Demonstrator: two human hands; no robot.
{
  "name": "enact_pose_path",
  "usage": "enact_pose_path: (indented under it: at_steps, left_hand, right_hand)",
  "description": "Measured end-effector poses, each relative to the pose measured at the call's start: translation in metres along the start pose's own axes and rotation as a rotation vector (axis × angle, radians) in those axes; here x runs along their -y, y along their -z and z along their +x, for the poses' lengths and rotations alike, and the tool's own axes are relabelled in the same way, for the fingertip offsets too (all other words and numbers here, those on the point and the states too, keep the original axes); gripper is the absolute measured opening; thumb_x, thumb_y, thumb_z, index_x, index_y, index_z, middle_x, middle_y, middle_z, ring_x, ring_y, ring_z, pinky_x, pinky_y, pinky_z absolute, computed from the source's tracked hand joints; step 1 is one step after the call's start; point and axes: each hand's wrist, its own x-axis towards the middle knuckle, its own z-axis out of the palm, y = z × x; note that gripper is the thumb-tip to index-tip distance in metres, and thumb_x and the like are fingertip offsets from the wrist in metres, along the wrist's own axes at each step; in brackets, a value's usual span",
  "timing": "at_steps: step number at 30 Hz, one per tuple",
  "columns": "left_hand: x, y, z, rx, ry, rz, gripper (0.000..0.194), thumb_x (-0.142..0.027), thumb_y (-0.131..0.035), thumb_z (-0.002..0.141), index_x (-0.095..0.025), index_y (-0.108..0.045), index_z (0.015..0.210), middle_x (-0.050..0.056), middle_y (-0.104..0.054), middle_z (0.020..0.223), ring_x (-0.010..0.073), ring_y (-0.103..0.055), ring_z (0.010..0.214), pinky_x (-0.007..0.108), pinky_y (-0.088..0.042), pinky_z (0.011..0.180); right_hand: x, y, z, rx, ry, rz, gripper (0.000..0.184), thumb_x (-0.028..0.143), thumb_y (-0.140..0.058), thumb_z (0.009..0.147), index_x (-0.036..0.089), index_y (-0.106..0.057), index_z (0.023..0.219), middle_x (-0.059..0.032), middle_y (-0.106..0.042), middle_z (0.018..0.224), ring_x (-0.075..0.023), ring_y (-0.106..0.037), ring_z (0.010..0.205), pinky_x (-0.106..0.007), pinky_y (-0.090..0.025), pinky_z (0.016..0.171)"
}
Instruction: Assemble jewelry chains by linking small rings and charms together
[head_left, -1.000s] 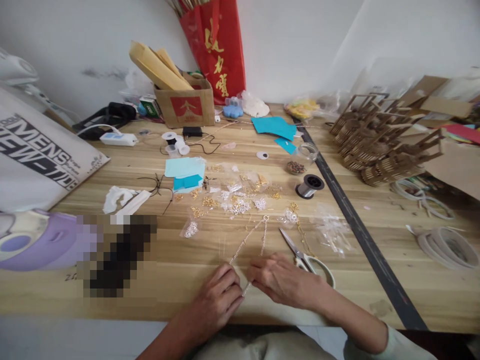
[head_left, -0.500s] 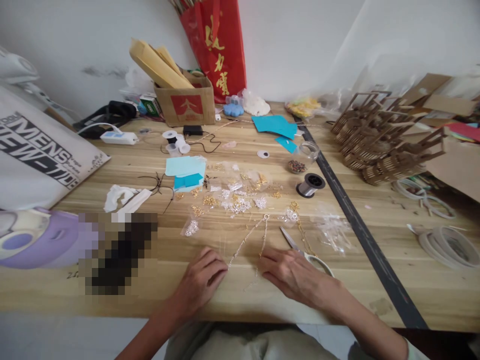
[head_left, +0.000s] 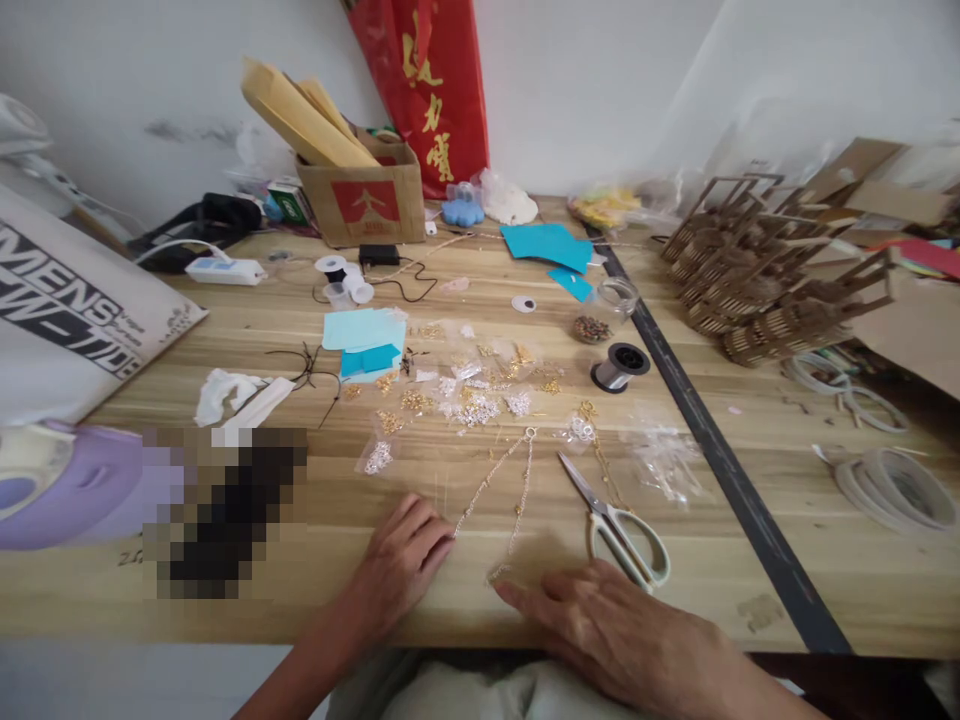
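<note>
Silver-coloured chain (head_left: 519,511) at near centre, strands meeting at far ring (head_left: 531,433). Laying-out judged largely done; near ends apart, unjoined. Left hand (head_left: 405,550) narrow at left end, grip cannot be told. Right hand (head_left: 600,620): index extended by other end, hold unclear. Scissors (head_left: 600,508) right, unheld.

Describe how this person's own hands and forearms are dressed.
The left hand and right hand are ungloved, with no ring or watch that I can make out. Both forearms are uncovered as far as they show; no sleeve is in view. Pale grey-green clothing shows between them.
</note>
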Motion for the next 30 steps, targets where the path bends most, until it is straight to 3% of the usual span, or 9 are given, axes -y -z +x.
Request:
enact_pose_path:
  at_steps: [11, 24, 30]
  left_hand:
    - [0.003, 0.004, -0.007, 0.059, 0.017, -0.040, 0.017, -0.015, -0.047, 0.095, -0.016, -0.060, 0.084, 0.004, -0.057, 0.080, 0.0179, -0.049, 0.081, 0.031, -0.044, 0.075]
    - [0.004, 0.006, -0.010, -0.017, 0.008, 0.027, 0.018, -0.016, -0.048, 0.094, -0.016, -0.060, 0.081, 0.004, -0.058, 0.075, 0.0180, -0.049, 0.077, 0.031, -0.045, 0.071]
    - [-0.011, 0.007, -0.008, -0.085, -0.045, -0.018, 0.011, -0.010, -0.052, 0.091, -0.015, -0.061, 0.087, 0.005, -0.060, 0.078, 0.0174, -0.052, 0.077, 0.031, -0.048, 0.071]
  right_hand:
    - [0.000, -0.001, 0.006, 0.029, -0.022, 0.058, 0.058, 0.018, -0.059, 0.090, 0.024, -0.036, 0.143, -0.0017, -0.068, 0.086, -0.0198, -0.065, 0.076, -0.029, -0.041, 0.072]
    - [0.000, -0.004, 0.008, -0.014, -0.005, 0.005, 0.064, 0.011, -0.057, 0.087, 0.026, -0.033, 0.144, -0.0004, -0.067, 0.086, -0.0183, -0.063, 0.072, -0.029, -0.039, 0.071]
    - [-0.002, 0.004, 0.006, -0.009, -0.015, 0.011, 0.061, 0.012, -0.056, 0.087, 0.028, -0.036, 0.142, -0.0004, -0.066, 0.084, -0.0178, -0.062, 0.069, -0.029, -0.037, 0.066]
